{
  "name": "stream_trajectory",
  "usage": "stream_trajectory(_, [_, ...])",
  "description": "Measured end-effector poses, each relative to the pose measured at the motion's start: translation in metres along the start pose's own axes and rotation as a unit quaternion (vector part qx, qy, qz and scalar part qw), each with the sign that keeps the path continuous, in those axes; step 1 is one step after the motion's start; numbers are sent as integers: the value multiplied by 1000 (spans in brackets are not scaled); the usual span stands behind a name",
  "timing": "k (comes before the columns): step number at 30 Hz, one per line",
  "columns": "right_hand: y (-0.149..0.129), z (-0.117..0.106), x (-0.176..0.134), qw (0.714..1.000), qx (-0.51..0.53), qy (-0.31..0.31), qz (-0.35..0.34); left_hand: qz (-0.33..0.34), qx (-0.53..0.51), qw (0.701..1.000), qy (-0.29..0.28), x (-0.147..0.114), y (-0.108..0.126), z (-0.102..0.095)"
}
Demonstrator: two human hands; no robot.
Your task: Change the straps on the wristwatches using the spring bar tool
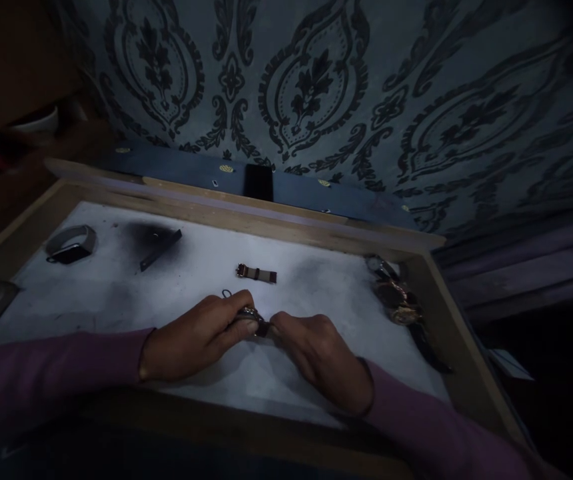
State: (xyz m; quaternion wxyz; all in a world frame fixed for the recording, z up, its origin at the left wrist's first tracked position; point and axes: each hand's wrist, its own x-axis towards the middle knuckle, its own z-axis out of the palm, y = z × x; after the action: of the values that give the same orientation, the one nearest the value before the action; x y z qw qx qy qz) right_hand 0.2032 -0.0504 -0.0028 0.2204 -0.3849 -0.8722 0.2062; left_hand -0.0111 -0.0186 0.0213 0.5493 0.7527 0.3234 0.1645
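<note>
Between thumb and fingers my left hand (201,333) grips a wristwatch (249,313) with a metal case. A short dark strap piece (262,329) sticks out from the watch toward the right. My right hand (316,347) is closed, its thumb and fingertips pinching the end of that strap. Just beyond the hands a loose brown watch strap (257,273) with a buckle lies flat on the white sheet (206,257). A small dark ring (226,293) shows beside my left fingers. My fingers hide part of the watch.
The white sheet lines a shallow wooden tray (286,230) with raised rims. At left lie a smartwatch (70,245) and a dark flat strip (160,251). Several watches (400,307) lie along the right side. Behind the tray stands a black rectangular object (258,182) near the patterned wall.
</note>
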Motion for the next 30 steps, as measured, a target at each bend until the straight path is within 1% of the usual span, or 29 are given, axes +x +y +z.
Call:
stream_trajectory(2, [0, 1, 0, 999, -18, 22, -18, 14, 23, 1000, 1, -1, -1, 0])
stream_trajectory(4, [-1, 0, 1, 1000, -5, 18, -11, 13, 38, 999, 3, -1, -2, 1])
stream_trajectory(7, [-2, -3, 5, 993, 101, -32, 43, -3, 14, 1000, 0, -1, -2, 0])
stream_trajectory(9, [-3, -5, 7, 980, 177, -60, 71, -25, -46, 999, -17, 0, -1, -1])
stream_trajectory(10, [-2, -6, 7, 976, 192, -64, 74, -40, -83, 995, -30, 0, -1, -2])
stream_trajectory(12, [-1, -5, 5, 982, 167, -60, 58, -72, -157, 983, -54, 1, -2, -1])
stream_trajectory(14, [1, -3, 1, 993, 105, -45, 31, -100, -211, 970, -73, 1, -4, 0])
stream_trajectory(16, [3, 0, -2, 997, 65, -31, 9, -125, -242, 958, -84, 2, -5, 1])
stream_trajectory(18, [3, 1, -3, 998, 62, -24, 5, -139, -253, 953, -93, 4, -6, 0])
stream_trajectory(19, [3, 0, -2, 997, 72, -27, 9, -137, -248, 954, -95, 4, -6, 0])
stream_trajectory(21, [1, -2, 1, 992, 114, -37, 34, -111, -214, 966, -90, 5, -5, -3])
stream_trajectory(23, [0, -4, 4, 981, 174, -55, 68, -73, -152, 982, -80, 5, -4, -5])
stream_trajectory(25, [0, -4, 4, 975, 193, -67, 83, -43, -80, 994, -68, 5, -4, -7])
stream_trajectory(26, [0, -3, 4, 979, 176, -66, 78, -31, -46, 997, -62, 5, -4, -8])
stream_trajectory(28, [1, -1, 2, 992, 105, -53, 49, -13, 3, 999, -50, 4, -6, -7])
stream_trajectory(30, [1, 0, 0, 998, 39, -36, 15, -9, 8, 999, -45, 3, -7, -6])
